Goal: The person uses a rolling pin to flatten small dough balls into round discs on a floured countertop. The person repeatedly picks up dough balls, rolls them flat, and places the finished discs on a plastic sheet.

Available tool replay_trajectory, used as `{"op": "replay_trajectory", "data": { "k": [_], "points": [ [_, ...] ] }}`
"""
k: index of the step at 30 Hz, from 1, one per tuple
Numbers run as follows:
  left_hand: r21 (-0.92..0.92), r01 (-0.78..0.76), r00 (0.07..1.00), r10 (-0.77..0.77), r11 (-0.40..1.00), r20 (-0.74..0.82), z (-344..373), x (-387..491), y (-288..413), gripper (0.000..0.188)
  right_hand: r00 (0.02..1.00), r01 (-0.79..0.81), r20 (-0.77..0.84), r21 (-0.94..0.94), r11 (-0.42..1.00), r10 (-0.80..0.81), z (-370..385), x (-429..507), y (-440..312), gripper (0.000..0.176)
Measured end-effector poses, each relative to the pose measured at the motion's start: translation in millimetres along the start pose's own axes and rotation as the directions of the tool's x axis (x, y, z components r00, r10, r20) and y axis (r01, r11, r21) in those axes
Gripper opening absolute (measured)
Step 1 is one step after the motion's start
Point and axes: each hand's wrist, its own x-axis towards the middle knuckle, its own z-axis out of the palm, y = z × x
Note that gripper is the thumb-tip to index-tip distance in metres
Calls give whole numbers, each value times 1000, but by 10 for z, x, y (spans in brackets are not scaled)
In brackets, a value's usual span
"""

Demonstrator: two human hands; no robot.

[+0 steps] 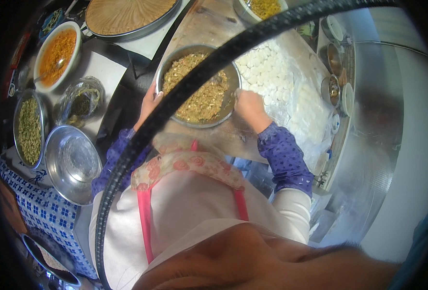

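A large metal mixing bowl stands on the wooden board, filled with a moist, chunky brown filling. My left hand grips the bowl's left side near the rim, thumb up against the outer wall. At the right rim my right hand is curled into a fist, apparently round the handle of a metal spoon whose blurred head rests in the filling. The handle itself is mostly hidden by my fingers. Many small, floured dough pieces lie close together just right of the bowl.
Clear plastic sheeting covers part of the board at right. Leftward stand a white bowl of orange filling, a bowl of chopped greens and a bare metal basin. A bowl of yellow food stands beyond. A black cable crosses the view.
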Motion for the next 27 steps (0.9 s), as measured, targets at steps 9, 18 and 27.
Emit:
{"op": "replay_trajectory", "data": {
  "k": [9, 18, 27],
  "points": [
    [174, -14, 1000, 17, 985, -19, -86, 170, 145, 49, 982, 187, -68, 154, 970, -178, -34, -109, -347, 11],
    [84, 179, 983, -181, 980, 8, -139, 351, 719, 46, 986, 5, 155, 363, 932, -66, 89, -150, -294, 20],
    [-87, 294, 955, -289, 952, 61, -104, 487, 884, 47, 981, -176, 128, 256, 950, 147, 202, -68, -117, 17]
  ]
}}
